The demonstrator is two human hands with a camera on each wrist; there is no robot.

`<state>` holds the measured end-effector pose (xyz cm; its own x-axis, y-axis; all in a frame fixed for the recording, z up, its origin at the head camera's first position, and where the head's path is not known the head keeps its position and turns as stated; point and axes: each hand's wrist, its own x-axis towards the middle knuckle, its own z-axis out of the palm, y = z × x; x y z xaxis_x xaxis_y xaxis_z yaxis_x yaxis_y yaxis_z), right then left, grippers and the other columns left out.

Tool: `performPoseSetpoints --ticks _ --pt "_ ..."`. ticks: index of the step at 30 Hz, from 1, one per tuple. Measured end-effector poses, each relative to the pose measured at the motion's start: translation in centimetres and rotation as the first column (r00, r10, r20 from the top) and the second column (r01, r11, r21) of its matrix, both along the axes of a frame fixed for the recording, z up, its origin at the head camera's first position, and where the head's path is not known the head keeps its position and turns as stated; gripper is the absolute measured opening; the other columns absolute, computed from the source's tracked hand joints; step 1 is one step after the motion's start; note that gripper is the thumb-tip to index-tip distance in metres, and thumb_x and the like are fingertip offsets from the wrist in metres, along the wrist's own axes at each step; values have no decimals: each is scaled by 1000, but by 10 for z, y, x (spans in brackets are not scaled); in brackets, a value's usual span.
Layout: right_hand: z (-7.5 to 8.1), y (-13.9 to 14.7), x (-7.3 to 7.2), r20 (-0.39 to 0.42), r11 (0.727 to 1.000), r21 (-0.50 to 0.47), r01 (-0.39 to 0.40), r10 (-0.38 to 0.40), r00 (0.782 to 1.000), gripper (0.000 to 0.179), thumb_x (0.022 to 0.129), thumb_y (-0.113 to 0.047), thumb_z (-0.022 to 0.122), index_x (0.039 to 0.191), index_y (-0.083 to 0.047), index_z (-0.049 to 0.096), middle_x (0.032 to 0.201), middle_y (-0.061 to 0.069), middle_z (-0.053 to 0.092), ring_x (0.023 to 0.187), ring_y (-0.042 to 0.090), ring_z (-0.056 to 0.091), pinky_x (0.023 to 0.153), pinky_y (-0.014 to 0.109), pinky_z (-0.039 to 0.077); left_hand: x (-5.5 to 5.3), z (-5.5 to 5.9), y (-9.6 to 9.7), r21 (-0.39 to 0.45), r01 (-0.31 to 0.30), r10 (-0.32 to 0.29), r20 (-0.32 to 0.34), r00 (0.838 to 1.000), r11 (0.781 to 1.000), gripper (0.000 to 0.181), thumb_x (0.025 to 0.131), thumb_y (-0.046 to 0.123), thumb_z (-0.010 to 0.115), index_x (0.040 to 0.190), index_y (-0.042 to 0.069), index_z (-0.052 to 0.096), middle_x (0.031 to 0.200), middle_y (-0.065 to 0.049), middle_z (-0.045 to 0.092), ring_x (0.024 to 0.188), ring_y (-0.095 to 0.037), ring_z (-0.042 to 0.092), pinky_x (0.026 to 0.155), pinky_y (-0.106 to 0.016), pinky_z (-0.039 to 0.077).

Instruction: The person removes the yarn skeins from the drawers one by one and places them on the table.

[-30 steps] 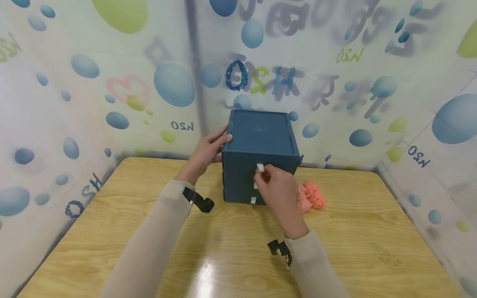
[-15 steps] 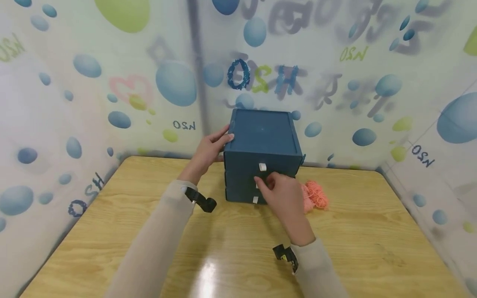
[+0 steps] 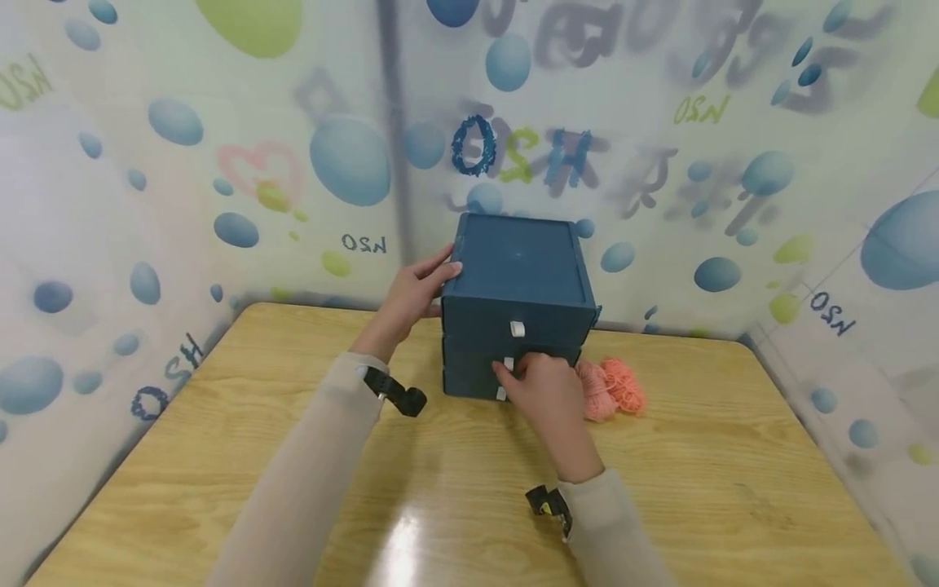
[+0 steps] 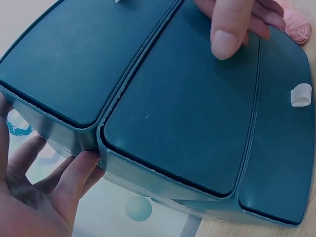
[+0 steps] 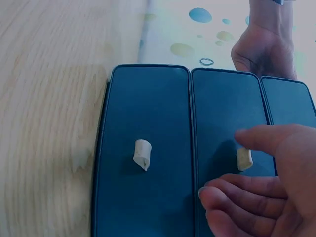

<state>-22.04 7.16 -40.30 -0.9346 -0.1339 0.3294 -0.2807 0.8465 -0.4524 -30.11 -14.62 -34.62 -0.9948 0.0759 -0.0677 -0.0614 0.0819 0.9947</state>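
A dark blue drawer box (image 3: 517, 253) with three stacked drawers stands towards the back of the table. White pull tabs mark the drawer fronts: top tab (image 3: 517, 329), middle tab (image 5: 244, 159) and bottom tab (image 5: 142, 152). My left hand (image 3: 407, 297) rests against the box's left side, thumb by the upper edge and fingers spread. My right hand (image 3: 546, 395) is in front of the middle drawer. In the right wrist view, its thumb and fingers lie on either side of the middle tab, with a gap around it. All three drawers look closed.
Pink yarn (image 3: 596, 391) and coral yarn (image 3: 623, 383) lie on the wooden table (image 3: 697, 489), just right of the box. A wall (image 3: 293, 122) printed with bubbles and letters rises behind the table, with more wall at both sides.
My right hand has let go of the top tab and moved down to the middle one. The left hand keeps its place on the box's side.
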Motion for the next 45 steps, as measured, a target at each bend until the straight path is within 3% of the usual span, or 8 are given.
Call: performPoseSetpoints --ticks 6,14,23,32,45 --pt "-6 -6 0 -95 1000 23 -4 7 995 55 94 -24 67 48 -19 37 45 -8 25 39 9 28 40 23 18 1 0 -2 11 2 -2 5 1000 1000 56 98 49 63 150 48 42 164 3 37 143 -27 50 106 -50 53" --pt "-7 -7 3 -167 994 110 21 -2 986 53 91 -20 68 48 -17 37 48 -7 26 41 10 28 40 24 18 3 3 0 8 7 -7 14 1000 1000 57 98 50 63 151 48 41 164 2 38 143 -26 50 107 -50 52" --pt "-9 -8 12 -171 986 166 22 7 985 52 93 -22 68 49 -18 41 47 -5 28 39 10 31 39 22 17 2 0 -3 16 15 -15 46 999 1000 57 99 48 61 152 47 41 164 1 37 145 -27 47 110 -52 49" --pt "-7 -5 19 -166 984 175 35 -6 986 46 91 -22 72 52 -16 49 47 -5 34 41 8 27 38 21 16 1 5 1 10 17 -17 46 999 1000 57 99 48 62 152 47 41 164 0 37 144 -28 48 109 -50 50" --pt "-13 -2 30 -228 984 174 39 2 974 44 89 -21 74 52 -17 51 45 -4 37 40 7 28 39 20 16 2 5 1 1 24 -24 46 999 1000 57 100 48 60 153 47 39 166 -1 34 146 -32 45 110 -51 49"
